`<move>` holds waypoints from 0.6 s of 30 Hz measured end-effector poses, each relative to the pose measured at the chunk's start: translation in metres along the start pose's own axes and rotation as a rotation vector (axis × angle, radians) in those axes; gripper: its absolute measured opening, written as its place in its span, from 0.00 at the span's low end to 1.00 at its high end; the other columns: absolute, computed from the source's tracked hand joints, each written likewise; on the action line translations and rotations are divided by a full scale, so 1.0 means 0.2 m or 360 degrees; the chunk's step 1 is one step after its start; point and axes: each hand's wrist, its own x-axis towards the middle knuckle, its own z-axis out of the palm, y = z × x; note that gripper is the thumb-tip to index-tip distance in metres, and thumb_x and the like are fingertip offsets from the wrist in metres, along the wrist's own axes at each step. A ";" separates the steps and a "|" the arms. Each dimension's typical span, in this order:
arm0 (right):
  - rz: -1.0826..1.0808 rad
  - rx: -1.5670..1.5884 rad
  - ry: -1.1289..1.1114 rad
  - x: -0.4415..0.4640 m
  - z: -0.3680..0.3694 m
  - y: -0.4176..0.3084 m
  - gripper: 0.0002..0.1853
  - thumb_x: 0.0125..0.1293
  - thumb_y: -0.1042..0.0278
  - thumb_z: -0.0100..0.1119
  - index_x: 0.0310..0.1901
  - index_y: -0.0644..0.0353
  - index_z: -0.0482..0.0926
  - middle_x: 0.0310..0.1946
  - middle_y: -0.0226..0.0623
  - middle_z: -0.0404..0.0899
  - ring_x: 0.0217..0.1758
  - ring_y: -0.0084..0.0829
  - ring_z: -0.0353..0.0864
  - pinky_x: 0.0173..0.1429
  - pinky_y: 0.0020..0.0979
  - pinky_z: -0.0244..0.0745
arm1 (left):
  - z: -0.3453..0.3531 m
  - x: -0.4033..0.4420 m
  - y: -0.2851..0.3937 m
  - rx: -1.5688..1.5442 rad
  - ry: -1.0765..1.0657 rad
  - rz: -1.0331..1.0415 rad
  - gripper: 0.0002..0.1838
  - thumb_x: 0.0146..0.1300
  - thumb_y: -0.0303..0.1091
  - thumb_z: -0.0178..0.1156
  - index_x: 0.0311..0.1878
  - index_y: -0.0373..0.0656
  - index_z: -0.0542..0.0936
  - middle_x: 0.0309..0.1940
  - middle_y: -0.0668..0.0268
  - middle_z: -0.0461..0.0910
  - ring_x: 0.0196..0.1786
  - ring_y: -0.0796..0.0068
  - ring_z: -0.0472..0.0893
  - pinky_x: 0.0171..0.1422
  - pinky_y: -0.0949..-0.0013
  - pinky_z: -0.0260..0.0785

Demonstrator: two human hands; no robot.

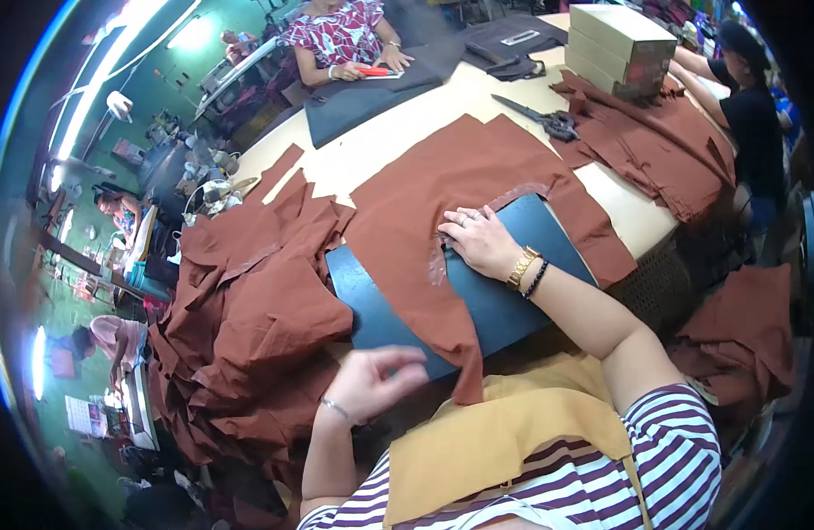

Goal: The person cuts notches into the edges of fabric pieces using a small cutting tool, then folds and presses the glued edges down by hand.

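Observation:
A brown cut fabric piece [425, 185] with a curved cut-out lies over a dark blue board [504, 296] at the table's front edge. My right hand [484, 245] rests at the curve of the cut-out, fingers laid over the cloth edge and the board. Shiny, whitish marks run along that curved edge. My left hand [376, 384] hovers in front of the board's lower left, slightly blurred. Its thumb stands apart from the fingers, and nothing shows in it. One narrow end of the fabric hangs over the board's near edge beside this hand.
A heap of brown fabric [248, 309] is on the left. Scissors [540, 117], more brown cloth [650, 146] and stacked boxes [615, 53] are on the far side. Across the table, a person [336, 40] handles dark fabric [372, 102] with an orange-red tool; another person [743, 106] stands at right.

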 end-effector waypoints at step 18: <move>-0.0025 0.0498 -0.0209 -0.23 -0.13 -0.20 0.14 0.71 0.66 0.55 0.56 0.55 0.77 0.51 0.38 0.81 0.61 0.39 0.77 0.68 0.54 0.64 | 0.04 0.70 -0.33 -0.2211 0.0298 -0.0117 0.25 0.67 0.43 0.64 0.62 0.44 0.72 0.54 0.64 0.80 0.58 0.67 0.79 0.62 0.58 0.73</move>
